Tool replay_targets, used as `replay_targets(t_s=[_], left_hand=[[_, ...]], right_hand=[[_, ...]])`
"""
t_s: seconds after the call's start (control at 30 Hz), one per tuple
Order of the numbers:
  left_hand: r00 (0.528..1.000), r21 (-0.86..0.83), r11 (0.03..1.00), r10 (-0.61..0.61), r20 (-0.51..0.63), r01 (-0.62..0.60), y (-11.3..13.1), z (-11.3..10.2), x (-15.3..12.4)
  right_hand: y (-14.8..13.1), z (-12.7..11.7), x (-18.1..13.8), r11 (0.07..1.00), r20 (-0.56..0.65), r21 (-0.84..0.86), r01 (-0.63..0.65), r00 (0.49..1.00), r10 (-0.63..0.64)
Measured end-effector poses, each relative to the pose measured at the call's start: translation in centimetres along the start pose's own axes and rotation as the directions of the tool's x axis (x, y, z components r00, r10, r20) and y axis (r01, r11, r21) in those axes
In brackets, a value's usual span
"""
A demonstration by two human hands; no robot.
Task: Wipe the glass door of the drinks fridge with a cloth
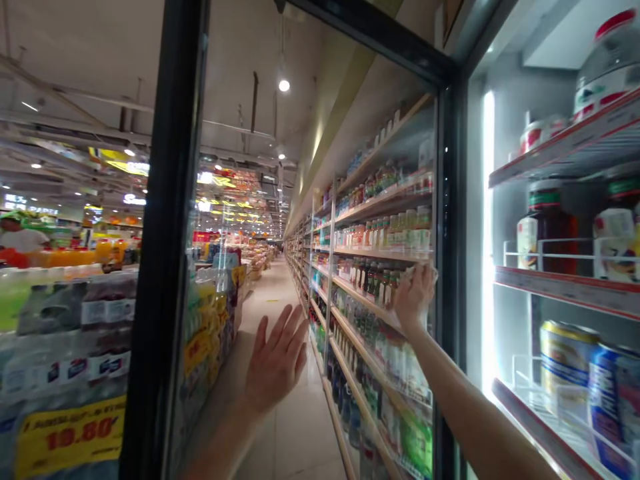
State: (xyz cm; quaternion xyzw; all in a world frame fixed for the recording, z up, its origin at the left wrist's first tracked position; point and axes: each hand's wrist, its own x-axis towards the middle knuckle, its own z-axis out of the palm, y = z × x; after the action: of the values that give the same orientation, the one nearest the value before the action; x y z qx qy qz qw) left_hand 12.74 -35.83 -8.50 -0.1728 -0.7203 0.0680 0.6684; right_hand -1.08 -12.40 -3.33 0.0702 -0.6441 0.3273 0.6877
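Observation:
An open glass fridge door (170,200) with a thick black frame stands in front of me, and shelves of bottles show through its pane. My right hand (416,297) is against the glass near the hinge side, pressing a whitish cloth (434,273) that peeks out past the fingers. Most of the cloth is hidden beneath that hand. Lower and further left, my left hand (277,360) has its fingers spread and holds nothing. Whether its palm touches the pane I cannot tell.
To the right, the lit fridge holds bottles (545,233) and cans (567,360) on wire-fronted shelves. Stacked drink packs with a yellow price sign (70,437) stand at left. A tiled aisle (270,293) runs ahead; a person (23,233) is far left.

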Motion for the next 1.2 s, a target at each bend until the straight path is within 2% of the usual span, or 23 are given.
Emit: replay_targets(t_s=[0.03,0.1,0.17,0.2,0.23,0.33,0.4,0.47,0.53,0.57,0.6,0.63,0.67,0.73,0.8,0.83,0.9,0.97,1.0,1.03,1.07,1.13,1.2], left_hand=[[1.0,-0.006,1.0,0.0,-0.004,0.0,0.0,0.0,0.0],[1.0,-0.028,1.0,-0.013,-0.008,0.012,-0.1,0.0,0.1],[0.999,-0.054,0.998,-0.035,-0.015,0.035,-0.2,0.1,0.1],[0.999,-0.065,0.997,-0.042,-0.018,0.04,-0.2,0.2,0.0],[0.999,-0.07,0.997,-0.043,-0.022,0.041,-0.2,0.3,-0.1],[0.999,-0.059,0.998,-0.032,-0.027,0.031,0.1,0.3,-0.3],[0.999,-0.052,0.998,-0.033,-0.019,0.032,0.0,0.0,0.1],[1.0,-0.044,0.999,-0.018,-0.008,0.017,-0.8,-0.7,1.3],[0.999,0.021,0.999,-0.036,-0.026,0.037,-2.2,-1.6,3.1],[0.997,0.074,0.995,-0.062,-0.046,0.065,-3.0,-2.1,4.1],[0.993,0.126,0.987,-0.095,-0.063,0.102,-3.8,-2.5,5.1],[0.989,0.169,0.975,-0.131,-0.075,0.142,-4.5,-2.8,5.9],[0.985,0.196,0.967,-0.154,-0.074,0.166,-5.1,-3.0,6.6],[0.985,0.213,0.962,-0.165,-0.052,0.173,-5.7,-3.1,7.2],[0.985,0.218,0.96,-0.167,-0.049,0.174,-5.6,-3.1,7.2],[0.985,0.221,0.96,-0.163,-0.054,0.171,-5.4,-3.1,7.0],[0.985,0.222,0.96,-0.159,-0.068,0.17,-5.1,-3.0,6.8],[0.984,0.217,0.961,-0.157,-0.082,0.171,-5.0,-3.0,6.7],[0.984,0.214,0.962,-0.153,-0.087,0.168,-5.1,-3.0,6.7],[0.984,0.212,0.963,-0.148,-0.095,0.165,-5.2,-3.0,6.7],[0.985,0.211,0.965,-0.136,-0.102,0.155,-5.4,-2.9,6.7],[0.988,0.213,0.969,-0.103,-0.118,0.126,-5.6,-2.8,6.6],[0.988,0.21,0.971,-0.09,-0.126,0.115,-5.8,-2.7,6.5]], right_hand=[[-0.3,0.1,-0.1,1.0,-0.011,0.003,-0.001,1.0,0.001],[-1.1,0.2,-1.2,0.958,0.098,0.071,0.277,0.954,-0.283],[-1.2,0.2,-2.2,0.805,0.186,0.178,0.567,0.784,-0.593],[-0.8,0.2,-2.1,0.752,0.193,0.2,0.628,0.727,-0.659],[-0.1,0.2,-1.7,0.754,0.177,0.187,0.63,0.733,-0.657],[1.7,0.4,1.2,0.952,-0.017,0.043,0.302,0.953,-0.302],[1.0,0.9,2.3,0.994,-0.107,0.018,0.111,0.988,-0.109],[-1.2,1.1,1.8,0.973,-0.039,0.046,0.227,0.973,-0.226],[-3.2,1.0,0.7,0.837,0.091,0.139,0.529,0.835,-0.543],[-3.6,0.9,0.4,0.759,0.124,0.176,0.627,0.75,-0.649],[-3.5,0.8,0.6,0.724,0.143,0.187,0.664,0.711,-0.689],[-2.9,0.7,1.2,0.751,0.147,0.165,0.64,0.737,-0.66],[-2.1,0.6,2.1,0.827,0.132,0.113,0.55,0.817,-0.561],[-0.8,0.7,4.5,0.971,0.037,0.008,0.239,0.97,-0.239],[-1.3,1.1,6.0,0.998,-0.053,-0.009,0.055,0.997,-0.056],[-2.3,1.2,6.0,0.997,-0.06,0.007,0.081,0.995,-0.08],[-5.0,1.3,4.8,0.931,0.016,0.076,0.356,0.933,-0.358],[-7.0,1.1,3.4,0.711,0.108,0.19,0.677,0.706,-0.7],[-7.3,1.0,3.2,0.628,0.132,0.225,0.745,0.615,-0.777],[-7.2,0.9,3.4,0.615,0.147,0.229,0.754,0.598,-0.788],[-6.9,0.8,4.1,0.68,0.149,0.2,0.705,0.664,-0.732],[-6.1,0.9,5.9,0.895,0.106,0.098,0.434,0.89,-0.443],[-6.7,1.2,7.0,0.979,0.054,0.058,0.197,0.978,-0.2]])
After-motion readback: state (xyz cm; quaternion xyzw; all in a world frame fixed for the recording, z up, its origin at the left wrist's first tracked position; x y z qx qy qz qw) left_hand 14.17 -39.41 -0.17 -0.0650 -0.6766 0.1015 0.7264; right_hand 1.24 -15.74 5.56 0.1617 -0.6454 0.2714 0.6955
